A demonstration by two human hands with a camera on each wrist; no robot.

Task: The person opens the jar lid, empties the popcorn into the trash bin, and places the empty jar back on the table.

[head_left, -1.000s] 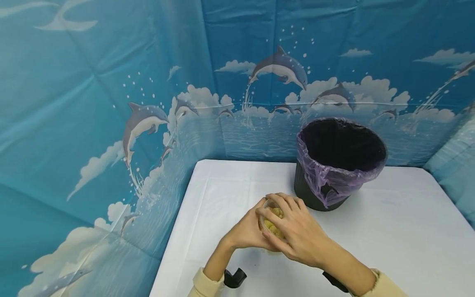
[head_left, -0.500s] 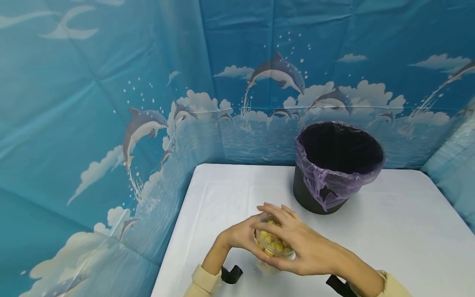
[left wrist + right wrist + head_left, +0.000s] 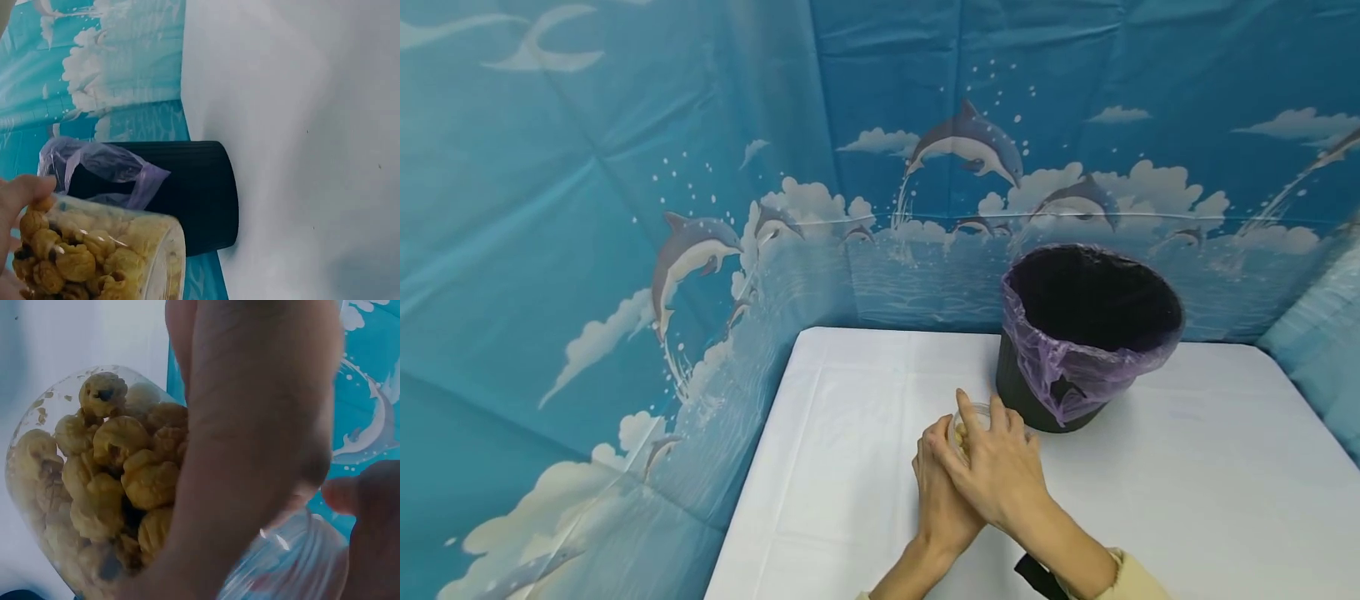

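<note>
A clear plastic jar (image 3: 960, 435) full of yellow-brown popcorn is held between both hands, near the bin. My left hand (image 3: 942, 504) grips its side from below and the left. Over the top lies my right hand (image 3: 1000, 467), gripping the jar, two fingers reaching across its end. The left wrist view has the jar (image 3: 100, 256) tilted sideways, with fingertips at its far end. Up close in the right wrist view, popcorn (image 3: 119, 462) fills the jar, and a hand hides part of it. Ridged clear plastic (image 3: 287, 562) shows there; whether it is a lid or neck, I cannot tell.
A black bin (image 3: 1018, 379) with a purple plastic liner (image 3: 1067, 367) stands on the white table (image 3: 850, 417), just behind the hands. A blue dolphin-print curtain (image 3: 775, 275) borders the table at the back and left. Small specks lie on the tabletop in the left wrist view.
The jar first tipped lower, its popcorn side showing, then moved up and right toward the bin. My left wrist swung rightward below it, and both hands now cover most of the jar.
</note>
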